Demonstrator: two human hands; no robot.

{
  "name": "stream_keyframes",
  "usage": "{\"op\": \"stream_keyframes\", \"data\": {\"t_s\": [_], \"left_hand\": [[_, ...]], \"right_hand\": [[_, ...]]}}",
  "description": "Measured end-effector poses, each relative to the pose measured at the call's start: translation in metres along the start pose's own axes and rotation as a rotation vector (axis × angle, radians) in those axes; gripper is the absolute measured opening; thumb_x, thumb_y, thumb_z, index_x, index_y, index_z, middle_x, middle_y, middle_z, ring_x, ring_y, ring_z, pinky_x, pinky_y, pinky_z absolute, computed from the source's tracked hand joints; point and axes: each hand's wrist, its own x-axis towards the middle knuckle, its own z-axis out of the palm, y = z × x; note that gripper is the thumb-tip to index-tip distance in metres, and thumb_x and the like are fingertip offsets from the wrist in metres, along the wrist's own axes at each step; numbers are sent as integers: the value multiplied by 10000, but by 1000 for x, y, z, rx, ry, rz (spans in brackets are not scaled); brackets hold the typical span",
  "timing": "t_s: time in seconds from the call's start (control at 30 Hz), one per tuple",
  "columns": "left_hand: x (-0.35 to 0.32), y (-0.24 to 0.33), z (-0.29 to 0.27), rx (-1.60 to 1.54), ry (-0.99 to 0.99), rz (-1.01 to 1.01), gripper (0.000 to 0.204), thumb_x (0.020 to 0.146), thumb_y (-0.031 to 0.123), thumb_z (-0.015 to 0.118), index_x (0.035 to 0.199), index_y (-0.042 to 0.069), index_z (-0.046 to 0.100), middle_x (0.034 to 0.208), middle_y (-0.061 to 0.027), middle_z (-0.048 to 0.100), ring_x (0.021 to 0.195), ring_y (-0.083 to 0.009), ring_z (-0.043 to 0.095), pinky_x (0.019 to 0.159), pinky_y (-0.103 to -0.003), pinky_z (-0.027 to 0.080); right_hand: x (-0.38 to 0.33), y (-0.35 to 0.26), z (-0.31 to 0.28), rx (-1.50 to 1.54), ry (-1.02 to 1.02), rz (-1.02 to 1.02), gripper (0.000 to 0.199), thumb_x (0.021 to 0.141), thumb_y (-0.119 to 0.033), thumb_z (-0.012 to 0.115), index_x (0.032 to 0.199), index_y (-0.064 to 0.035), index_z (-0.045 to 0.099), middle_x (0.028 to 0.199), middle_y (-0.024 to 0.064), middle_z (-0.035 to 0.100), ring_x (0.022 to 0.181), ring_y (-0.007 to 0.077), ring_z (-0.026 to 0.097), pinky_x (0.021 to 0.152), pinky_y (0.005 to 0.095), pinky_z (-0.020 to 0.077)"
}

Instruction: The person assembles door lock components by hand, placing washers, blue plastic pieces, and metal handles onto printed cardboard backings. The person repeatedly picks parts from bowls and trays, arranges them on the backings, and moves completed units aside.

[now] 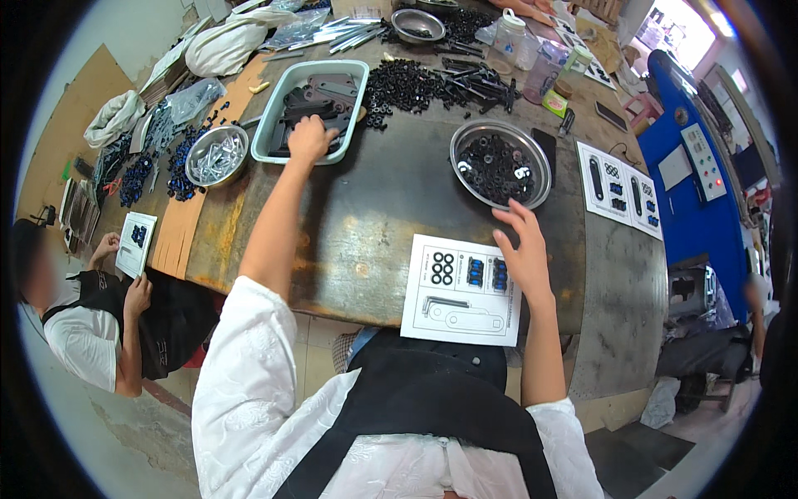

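Note:
My left hand (309, 140) is down in a pale green plastic bin (260, 137), resting on flat black plates with rounded ends (334, 90). Its thumb stands away from the fingers, and no held part shows; the fingertips are partly hidden. Over the near rim of a round metal bowl (544, 185), my right hand (524, 249) hangs with fingers apart and nothing in them. Small black rings (495, 166) fill much of that bowl. Below it, partly behind my right hand, lies a white printed sheet (416, 312) carrying black rings and blue-and-black small parts in groups, above an outline drawing.
At left stands a metal bowl of silver pins (220, 158) beside loose blue parts (179, 166). Black parts (399, 87) are heaped behind the bin. More sheets (619, 195) and a phone (611, 116) lie at right. A co-worker (87, 333) sits at left holding a card (135, 244).

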Motion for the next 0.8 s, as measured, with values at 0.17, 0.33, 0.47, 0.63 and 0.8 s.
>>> {"op": "stream_keyframes", "data": {"t_s": [0.17,0.33,0.47,0.63,0.8], "left_hand": [[28,14,25,42,-190,51,441,826,366,780,1054,13,646,1136,-232,674,1037,-404,686,889,-495,566],[45,4,12,-132,234,56,224,878,165,665,1074,56,655,1112,-191,639,1016,-409,679,824,-521,565],[77,-53,4,97,46,164,443,929,273,676,1358,169,635,1352,-141,596,1220,-369,598,1022,-497,489],[85,-40,-8,47,-204,233,469,943,347,671,1349,114,626,1265,-155,680,1159,-356,648,977,-464,517],[62,-53,1,349,3,381,365,869,216,721,1154,22,603,1087,-183,624,1074,-361,631,930,-458,526]], "right_hand": [[-34,-1,-30,-27,31,74,336,932,-107,663,1267,-80,677,1425,152,558,1293,354,566,1076,430,444],[-64,6,-57,39,118,199,286,942,-61,633,1220,-67,703,1374,130,606,1237,302,608,1009,390,498],[-74,12,-57,120,133,209,262,950,-40,614,1193,-39,712,1308,135,647,1164,261,645,962,354,525],[-77,9,-43,190,128,222,222,962,-19,609,1155,-10,717,1180,120,703,1011,202,701,879,299,551],[-74,3,-29,267,67,204,216,954,-16,623,1144,-19,725,1125,110,714,957,193,700,850,294,551]]}}
